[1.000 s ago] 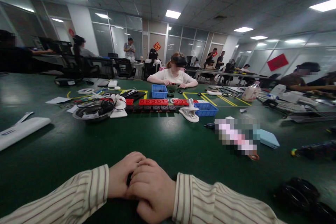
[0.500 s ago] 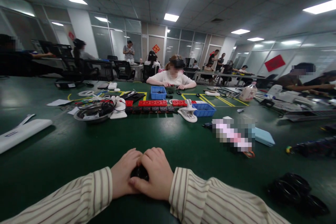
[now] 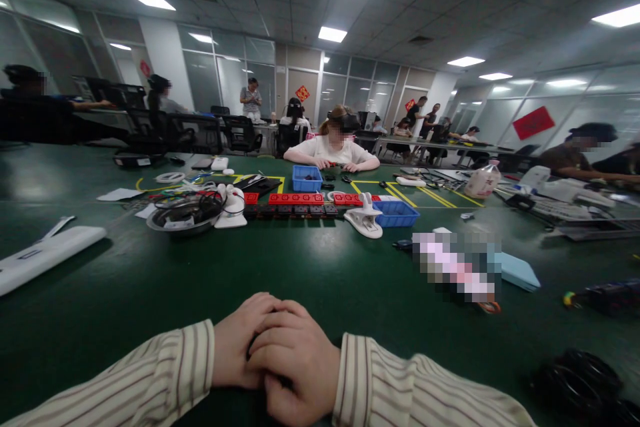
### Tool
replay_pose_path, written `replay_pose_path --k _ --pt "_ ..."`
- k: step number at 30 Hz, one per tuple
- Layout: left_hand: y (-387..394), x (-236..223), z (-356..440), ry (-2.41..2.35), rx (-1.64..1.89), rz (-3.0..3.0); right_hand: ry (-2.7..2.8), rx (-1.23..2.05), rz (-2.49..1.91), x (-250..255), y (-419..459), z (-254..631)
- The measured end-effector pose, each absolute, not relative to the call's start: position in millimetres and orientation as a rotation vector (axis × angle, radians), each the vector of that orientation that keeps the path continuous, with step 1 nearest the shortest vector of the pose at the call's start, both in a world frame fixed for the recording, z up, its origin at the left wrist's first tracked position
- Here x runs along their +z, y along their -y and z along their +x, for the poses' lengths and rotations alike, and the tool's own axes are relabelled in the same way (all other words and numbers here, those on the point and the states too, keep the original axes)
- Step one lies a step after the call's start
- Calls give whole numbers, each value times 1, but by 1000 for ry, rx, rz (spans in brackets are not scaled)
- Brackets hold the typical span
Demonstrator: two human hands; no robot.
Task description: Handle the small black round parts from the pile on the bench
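My left hand [image 3: 243, 340] and my right hand [image 3: 303, 360] are together over the green table [image 3: 165, 280] at the front. The fingers of the right lie over those of the left, and both hands are closed with fingers curled. A glossy black rounded object, seen between them half a second ago, is now almost wholly hidden under the fingers; its kind cannot be told. Off to the right, black ring-shaped things [image 3: 575, 380] lie in a loose group near the table's front edge, apart from my hands.
Across the middle stand a metal bowl [image 3: 173, 227] of cables, red blocks [image 3: 296, 199], a white clip stand [image 3: 367, 219] and a blue bin [image 3: 397, 215]. A light blue box [image 3: 517, 270] lies right; a long white case [image 3: 55, 255] left. A co-worker [image 3: 330, 147] sits opposite.
Half a second ago my hands were raised and parted, showing the black object between them. Now they have lowered and the right has folded over the left, much as one second ago.
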State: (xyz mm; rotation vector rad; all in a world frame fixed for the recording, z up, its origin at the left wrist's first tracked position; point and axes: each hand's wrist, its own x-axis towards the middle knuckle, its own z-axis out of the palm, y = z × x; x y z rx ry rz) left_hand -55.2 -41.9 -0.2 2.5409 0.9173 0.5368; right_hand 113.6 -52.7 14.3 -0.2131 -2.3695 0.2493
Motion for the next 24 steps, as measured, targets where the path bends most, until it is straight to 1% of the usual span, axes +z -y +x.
replay_pose_path --k 5,9,16,20,24 --pt "50 -1 -53 -1051 569 2635 2297 317 -435 26 56 116" --pt "58 2 -50 -1194 616 2610 2196 364 -683 24 58 114" --pt "51 3 -51 -1216 555 2460 2313 276 -923 20 58 111" --pt "45 4 -52 -1185 520 2444 2363 246 -973 21 58 110" --pt "43 6 -54 -1156 513 2441 2385 265 -844 20 59 112"
